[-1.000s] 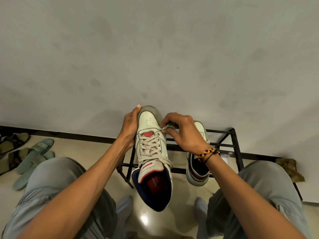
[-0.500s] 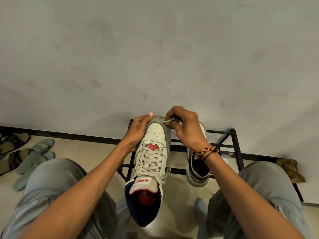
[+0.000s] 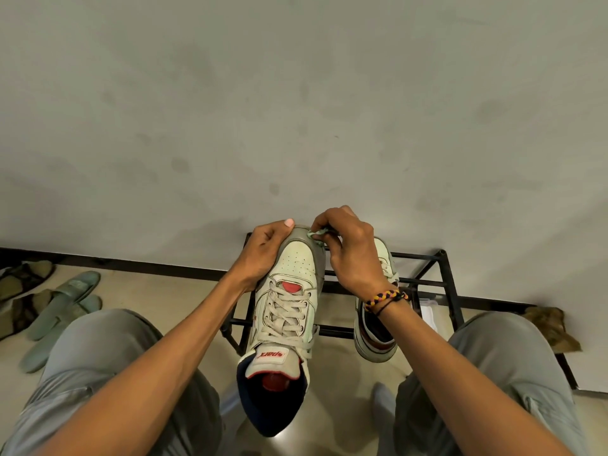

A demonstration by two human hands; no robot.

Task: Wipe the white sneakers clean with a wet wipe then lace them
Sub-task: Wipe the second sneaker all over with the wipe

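Note:
A white laced sneaker (image 3: 289,291) with a red tongue patch and dark blue lining is held up between my knees, toe pointing away. My left hand (image 3: 263,251) grips its toe from the left side, thumb at the tip. My right hand (image 3: 348,255) pinches a small crumpled wet wipe (image 3: 318,232) against the right edge of the toe. The second white sneaker (image 3: 378,327) stands on the black metal rack (image 3: 441,284) to the right, partly hidden behind my right wrist.
Green slippers (image 3: 65,294) and dark sandals (image 3: 23,278) lie on the floor at the left. A brown crumpled cloth (image 3: 549,327) sits at the right by the rack. A grey wall rises straight ahead; my knees flank the sneaker.
The sneaker has tipped further away and risen slightly. My right hand with the wipe has moved from the sneaker's right side up to the toe tip; my left thumb has shifted to the tip.

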